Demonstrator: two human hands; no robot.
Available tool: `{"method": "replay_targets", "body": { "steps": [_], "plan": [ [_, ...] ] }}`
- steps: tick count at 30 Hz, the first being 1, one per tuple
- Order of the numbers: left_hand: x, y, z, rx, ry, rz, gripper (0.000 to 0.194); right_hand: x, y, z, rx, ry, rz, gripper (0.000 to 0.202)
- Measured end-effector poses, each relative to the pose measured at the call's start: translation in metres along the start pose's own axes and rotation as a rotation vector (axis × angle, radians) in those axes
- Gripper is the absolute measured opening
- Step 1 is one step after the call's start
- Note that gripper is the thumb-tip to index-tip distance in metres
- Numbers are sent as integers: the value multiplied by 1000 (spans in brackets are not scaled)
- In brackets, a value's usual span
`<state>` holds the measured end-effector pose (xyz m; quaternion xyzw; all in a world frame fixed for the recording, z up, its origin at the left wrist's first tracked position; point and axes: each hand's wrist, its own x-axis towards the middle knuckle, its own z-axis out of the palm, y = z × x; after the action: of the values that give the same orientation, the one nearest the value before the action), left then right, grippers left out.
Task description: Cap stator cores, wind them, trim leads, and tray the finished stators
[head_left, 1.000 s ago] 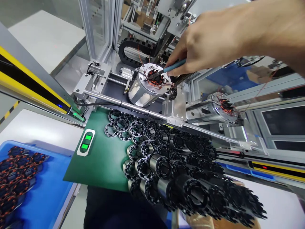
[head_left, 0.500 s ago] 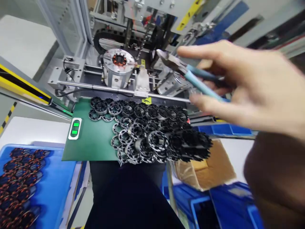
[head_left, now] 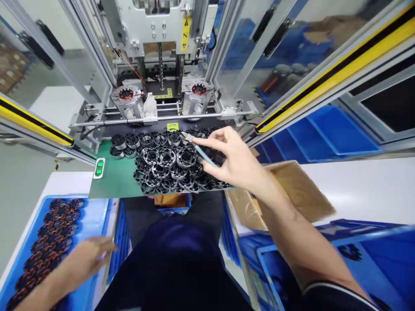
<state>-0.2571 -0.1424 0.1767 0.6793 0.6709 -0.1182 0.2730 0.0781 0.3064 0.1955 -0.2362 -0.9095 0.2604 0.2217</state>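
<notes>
Pliers with light blue handles are held in my right hand, whose fingers wrap round them. Their metal jaws lie over stacked black and silver stator rings on a green board. My left hand is blurred, beside a blue tray at lower left; what its fingers do is not clear. Copper-wound stators fill that tray's left part. Behind the board, two round metal fixtures each bear a wound ring.
A metal rail crosses behind the rings, beneath the machine head. Yellow-black posts flank the workspace. An open cardboard box and blue bins stand at right. A green-lit switch sits on the board's left.
The view has shifted, showing both fixtures. My right hand has moved left and down with the pliers, over the rings. My left hand has come into view at lower left.
</notes>
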Motion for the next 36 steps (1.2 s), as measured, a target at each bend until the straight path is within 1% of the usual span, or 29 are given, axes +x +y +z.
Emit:
{"method": "replay_targets", "body": {
  "steps": [1,2,3,4,5,7,8,10,12,14,16,18,19,21,22,24,26,28,30,33,36],
  "plan": [
    [0,-9,-14,-13,35,-28,20,2,1,5,-14,-22,-15,61],
    [3,-18,-33,-29,74,-54,32,3,2,11,-29,-51,-22,59],
    [9,-25,-57,-40,114,-70,42,3,3,16,-48,-86,-23,59],
    [17,-29,-85,-45,166,-84,49,3,4,19,-67,-121,-22,61],
    [26,-31,-114,-14,179,-77,51,2,4,22,-84,-149,-20,64],
    [45,-27,-174,115,268,-54,54,-1,5,21,-116,-175,-26,72],
    [55,-22,-201,197,289,-63,58,-2,5,17,-130,-183,-34,75],
    [74,-11,-249,339,326,-104,71,0,6,3,-147,-186,-53,79],
    [96,-5,-286,458,366,-159,82,13,9,-18,-162,-181,-82,80],
    [125,-6,-315,527,405,-213,82,42,15,-42,-199,-186,-73,77],
    [164,-16,-339,535,425,-254,73,86,23,-62,-260,-234,29,72],
    [209,-33,-355,512,427,-291,66,137,33,-71,-322,-300,180,70],
    [232,-42,-360,500,425,-319,66,163,39,-71,-348,-319,234,72],
    [272,-61,-364,447,402,-388,78,207,53,-65,-385,-372,323,75],
    [289,-69,-364,424,392,-410,84,224,60,-59,-390,-419,366,72],
    [315,-82,-362,390,393,-430,90,250,77,-46,-371,-549,454,57],
    [332,-90,-361,382,415,-436,93,268,94,-36,-337,-675,529,44],
    [345,-95,-363,375,415,-464,101,282,109,-29,-310,-774,586,40],
    [356,-99,-366,361,384,-511,110,294,117,-24,-293,-853,631,39],
    [370,-104,-370,312,292,-572,118,308,118,-18,-298,-933,685,38],
    [378,-109,-367,239,204,-606,113,314,107,-20,-328,-957,710,39]
  ]
}}
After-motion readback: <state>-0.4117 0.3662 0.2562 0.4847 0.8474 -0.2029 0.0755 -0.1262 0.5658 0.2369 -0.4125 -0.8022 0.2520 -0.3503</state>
